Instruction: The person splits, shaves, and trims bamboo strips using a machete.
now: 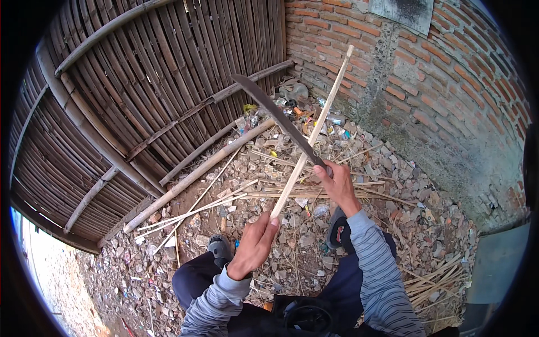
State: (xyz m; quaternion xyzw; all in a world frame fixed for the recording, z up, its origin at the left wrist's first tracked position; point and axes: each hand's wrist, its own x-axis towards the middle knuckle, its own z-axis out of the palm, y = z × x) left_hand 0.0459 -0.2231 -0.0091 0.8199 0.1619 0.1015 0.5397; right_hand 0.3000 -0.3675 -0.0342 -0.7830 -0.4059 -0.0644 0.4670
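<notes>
My left hand [255, 242] is closed round the lower end of a long pale bamboo strip [334, 92], which slants up and away to the right. In my right hand [340, 185] is a machete with a long dark blade [268, 105]; my fingers wrap its grip and hide most of it. The blade points to the far left and crosses the strip near its middle, so the two form an X. Whether the edge bites into the strip or only lies against it, I cannot tell.
Split bamboo strips [269, 194] lie on the stony ground ahead, with more strips [438, 283] at the right. A thick bamboo pole [202, 175] rests along the bamboo fence [185, 67]. Behind stands a brick wall [404, 73], with litter [297, 109] in the corner.
</notes>
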